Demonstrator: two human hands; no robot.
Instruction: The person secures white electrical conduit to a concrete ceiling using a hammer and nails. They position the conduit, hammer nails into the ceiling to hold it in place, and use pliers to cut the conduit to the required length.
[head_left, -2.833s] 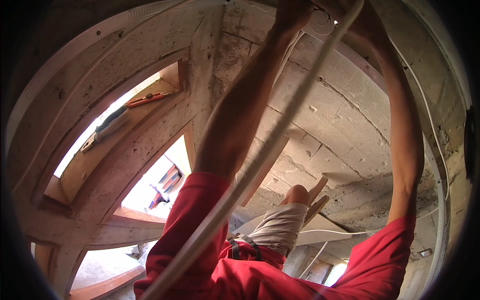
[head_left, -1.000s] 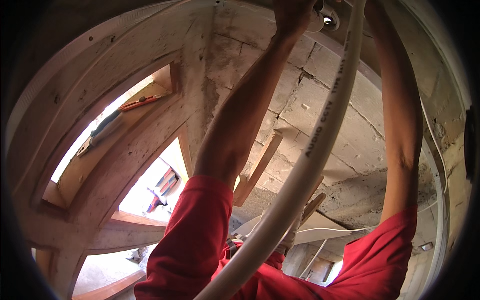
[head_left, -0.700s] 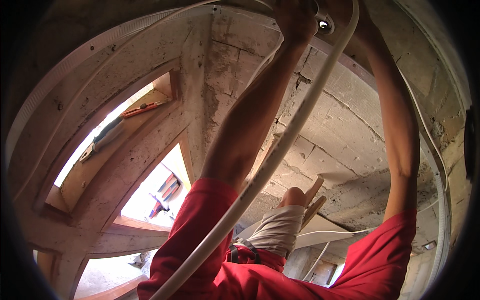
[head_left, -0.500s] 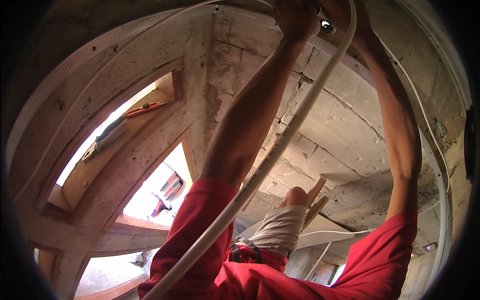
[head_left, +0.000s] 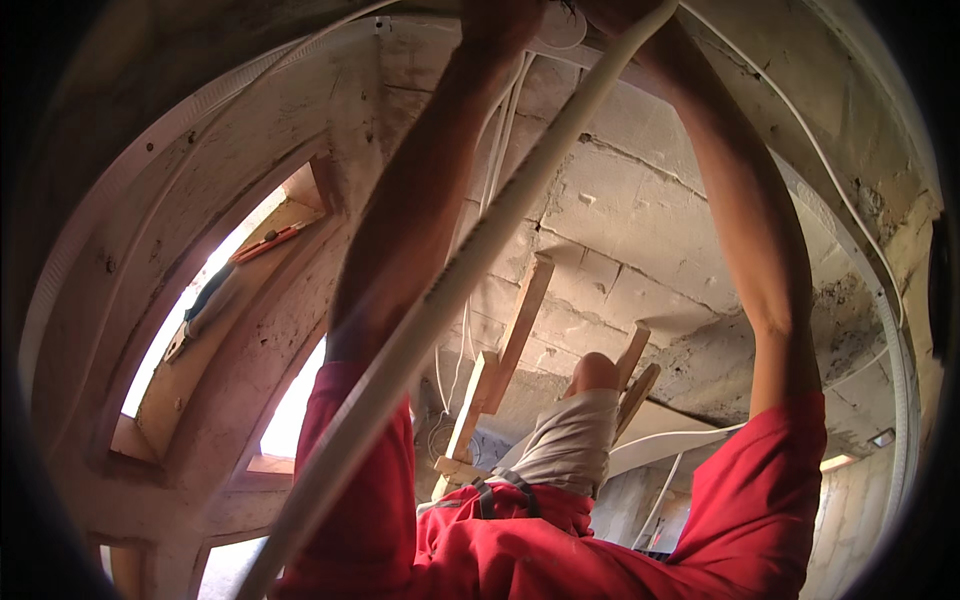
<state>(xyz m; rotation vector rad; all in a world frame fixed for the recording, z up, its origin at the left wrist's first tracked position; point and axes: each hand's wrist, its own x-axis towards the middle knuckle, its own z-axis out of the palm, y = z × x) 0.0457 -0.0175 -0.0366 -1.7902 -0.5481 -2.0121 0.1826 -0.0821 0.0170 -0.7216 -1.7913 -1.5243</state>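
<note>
Both my arms reach up to the top edge of the picture. My left hand is cut off there and its fingers are out of sight. Close by on the right is my right hand, cut off likewise. Between them shows a round white fitting, with something thin and dark at its top that I cannot make out. A thick white plastic pipe crosses in front of my right hand and slants down to the lower left. Several thin white cables hang down beside my left forearm.
Perforated metal profiles curve along both sides. An orange-and-black hand tool and a dark-handled scraper-like tool lie in a wall opening at left. Wooden posts stand beyond my body. Another white cable runs at right.
My hands have shifted left and slightly up in the picture. The pipe now slants further left. The hanging cables and more of the wooden posts have come into view.
</note>
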